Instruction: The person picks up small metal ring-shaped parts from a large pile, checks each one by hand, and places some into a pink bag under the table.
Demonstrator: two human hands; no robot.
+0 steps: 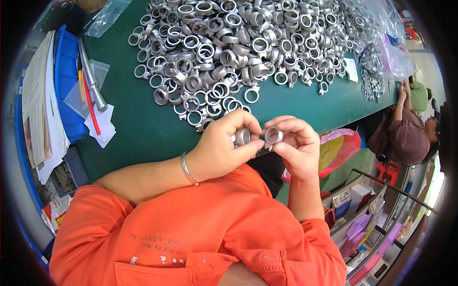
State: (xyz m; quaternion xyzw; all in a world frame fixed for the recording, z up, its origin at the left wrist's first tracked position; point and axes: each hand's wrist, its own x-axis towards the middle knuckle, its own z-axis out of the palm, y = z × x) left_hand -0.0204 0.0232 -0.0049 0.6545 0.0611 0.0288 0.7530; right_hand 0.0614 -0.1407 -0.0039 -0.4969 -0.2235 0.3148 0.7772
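Left hand [217,143] and right hand [300,145]: two counted, bare, fingers curled, near each other over near edge of worktop [129,143]. From left: one blue plastic tray [69,86]; one slender red-and-orange tool [89,105], partly over white paper [106,125]; one tapered metal rod [93,81], smooth. On left wrist: one metal bangle [186,168]. At centre, heaped on green worktop: grey metal rings [219,57], too many to count, short, round, several with small side lug. Pinched between left thumb and fingers: one held ring [245,137]; any second piece behind, cannot tell. Pinched by right thumb and fingertips: one further ring [274,142], opening toward camera. Far right: one translucent lilac bag [397,62], crumpled; one co-worker [405,136], brown top.
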